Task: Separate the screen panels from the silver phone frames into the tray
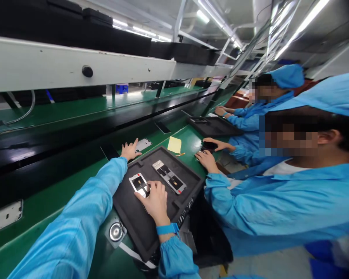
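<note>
Left hand (pixel 129 150) splayed at thin plate (pixel 144 144), right hand (pixel 157 198) seemingly gripping glossy rectangular panel (pixel 138 183)

Single view, head-worn. Camera sits above the wearer's blue-sleeved arms (pixel 88 209), facing forward and down across the long green counter (pixel 189 140). Close range: bare left hand (pixel 130 150), bare right hand (pixel 156 199) and rectangular dark-grey tray (pixel 138 228) around mid-frame and just below. Wide field: co-worker in blue smock (pixel 250 205) near at right; white tube lights (pixel 304 25) far off, top right.
</note>
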Demonstrator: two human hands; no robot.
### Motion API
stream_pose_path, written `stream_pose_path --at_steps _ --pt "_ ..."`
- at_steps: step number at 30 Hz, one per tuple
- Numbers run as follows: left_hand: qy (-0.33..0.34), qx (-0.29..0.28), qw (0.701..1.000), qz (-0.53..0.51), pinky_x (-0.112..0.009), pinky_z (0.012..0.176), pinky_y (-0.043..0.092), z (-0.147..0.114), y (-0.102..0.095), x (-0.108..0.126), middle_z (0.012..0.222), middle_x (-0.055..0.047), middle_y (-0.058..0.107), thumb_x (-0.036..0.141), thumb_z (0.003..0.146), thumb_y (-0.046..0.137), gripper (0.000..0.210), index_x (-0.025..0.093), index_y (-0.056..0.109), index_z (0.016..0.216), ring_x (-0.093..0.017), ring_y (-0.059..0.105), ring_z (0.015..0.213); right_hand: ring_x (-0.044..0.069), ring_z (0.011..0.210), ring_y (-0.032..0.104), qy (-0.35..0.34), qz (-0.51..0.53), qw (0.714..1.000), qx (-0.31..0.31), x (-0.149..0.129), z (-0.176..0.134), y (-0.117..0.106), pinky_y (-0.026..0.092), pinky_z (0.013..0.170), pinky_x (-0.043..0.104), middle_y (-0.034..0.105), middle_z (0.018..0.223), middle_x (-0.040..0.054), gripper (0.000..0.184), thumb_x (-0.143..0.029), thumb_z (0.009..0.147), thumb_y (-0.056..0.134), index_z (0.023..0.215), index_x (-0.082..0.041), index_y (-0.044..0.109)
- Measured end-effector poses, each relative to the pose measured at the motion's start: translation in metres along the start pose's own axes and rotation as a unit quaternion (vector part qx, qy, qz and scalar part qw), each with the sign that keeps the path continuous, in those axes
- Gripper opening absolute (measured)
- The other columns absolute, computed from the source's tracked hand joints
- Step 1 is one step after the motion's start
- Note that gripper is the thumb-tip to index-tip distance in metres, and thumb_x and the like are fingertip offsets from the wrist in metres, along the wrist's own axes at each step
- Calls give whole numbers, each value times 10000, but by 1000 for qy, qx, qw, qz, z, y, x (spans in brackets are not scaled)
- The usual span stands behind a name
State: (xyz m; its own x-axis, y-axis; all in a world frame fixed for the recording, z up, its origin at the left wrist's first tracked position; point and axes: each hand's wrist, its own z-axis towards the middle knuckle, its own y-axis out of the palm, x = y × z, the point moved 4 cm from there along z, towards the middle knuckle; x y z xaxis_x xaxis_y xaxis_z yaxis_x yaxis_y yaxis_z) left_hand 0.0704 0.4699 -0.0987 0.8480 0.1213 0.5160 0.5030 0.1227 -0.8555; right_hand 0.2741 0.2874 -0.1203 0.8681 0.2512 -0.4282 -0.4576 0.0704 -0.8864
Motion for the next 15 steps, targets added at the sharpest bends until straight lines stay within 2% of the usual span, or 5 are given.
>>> stream_pose_path --at_steps 5,9,11,15 --pt "22 38 995 -88 -553 1069 583 -3 -15 4 1463 -143 635 393 1029 718 458 181 638 1428 -311 661 1280 375 1178 619 11 10 1000 0 2 1 1 495 940 462 662 1260 145 495 -501 856 849 1214 -202 683" --pt "23 97 973 -206 -549 1076 573 -23 -49 -5 1423 -137 657 390 1025 722 432 168 656 1389 -300 668 1263 370 1181 619 9 7 1000 10 4 2 1 493 939 448 667 1253 142 487 -492 848 856 1201 -205 682" --pt "25 128 954 -270 -526 1125 527 -45 -72 -17 1326 -133 704 402 985 759 483 142 661 1380 -309 672 1263 368 1176 621 10 1 1000 7 5 3 2 493 945 448 670 1244 143 491 -505 850 851 1205 -213 679" --pt "10 181 901 -394 -479 1119 498 -115 -122 -56 1035 -101 750 273 692 975 824 143 606 1418 -340 717 1133 386 1216 644 37 -23 997 -67 9 14 2 515 963 457 668 1288 193 611 -598 819 861 1220 -179 668"
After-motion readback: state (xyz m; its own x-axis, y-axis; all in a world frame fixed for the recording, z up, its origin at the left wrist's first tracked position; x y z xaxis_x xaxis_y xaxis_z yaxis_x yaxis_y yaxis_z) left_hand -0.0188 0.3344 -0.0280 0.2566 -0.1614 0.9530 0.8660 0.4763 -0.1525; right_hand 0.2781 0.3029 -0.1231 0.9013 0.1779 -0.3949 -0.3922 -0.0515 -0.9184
